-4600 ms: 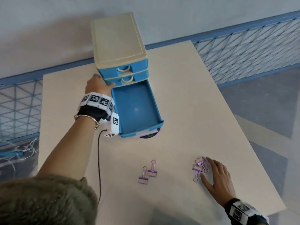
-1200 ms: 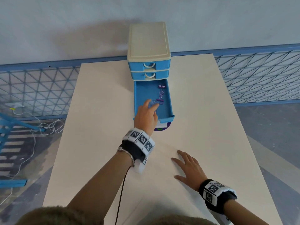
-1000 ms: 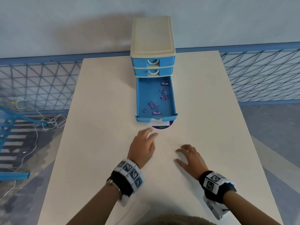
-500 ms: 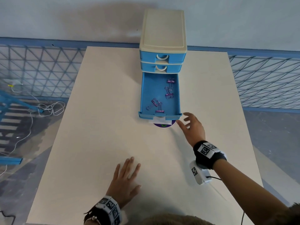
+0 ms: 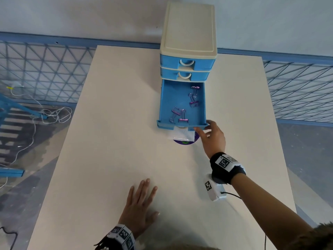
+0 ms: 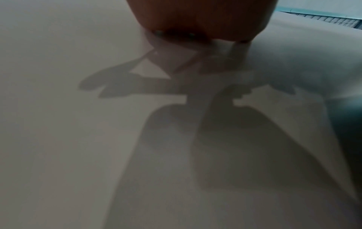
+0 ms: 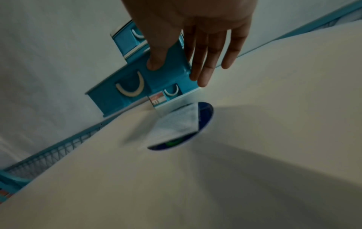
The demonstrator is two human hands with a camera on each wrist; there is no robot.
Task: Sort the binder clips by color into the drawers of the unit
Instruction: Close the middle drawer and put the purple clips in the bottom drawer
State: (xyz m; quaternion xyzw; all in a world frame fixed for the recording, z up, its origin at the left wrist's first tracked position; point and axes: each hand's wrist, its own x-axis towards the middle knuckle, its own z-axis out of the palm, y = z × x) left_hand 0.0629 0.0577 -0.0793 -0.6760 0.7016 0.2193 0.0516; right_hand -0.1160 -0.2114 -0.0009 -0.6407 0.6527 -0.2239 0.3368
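- One pale grey wall (image 5: 90, 15) fills the far side of the room, with a blue rail running along its foot.
- Two stretches of blue wire mesh fencing (image 5: 41, 73) stand behind the table, one on each side, and the floor (image 5: 27, 168) beneath shows grey patches.
- One cream table (image 5: 126, 123) takes up most of the head view; its top is plain and matte, and shadows of the arms fall across it.
- One drawer unit (image 5: 188, 33) with a cream top stands at the far edge of the table, against the wall. Its upper two blue drawers are closed, each with a pale curved handle.
- One open drawer (image 5: 164, 101), third from the top, is pulled well out toward the person; the right wrist view shows a further closed drawer below it.
- One right hand (image 5: 211, 138) reaches to the front right corner of the open drawer. Its fingers are nearly straight and spread; the thumb lies on the drawer front and the fingertips lie at the corner, curling round nothing.
- One left hand (image 5: 139, 206) lies flat on the table near the person, fingers straight and slightly spread, holding nothing.
- One dark round disc (image 5: 185, 141) lies on the table just below the drawer front, with a white sheet (image 5: 177, 135) over part of it.
- One loose white cable (image 5: 52, 114) lies on the floor at the left.
- Four purple binder clips (image 5: 180, 116) lie inside the open drawer: two near its front left, two toward its back right.
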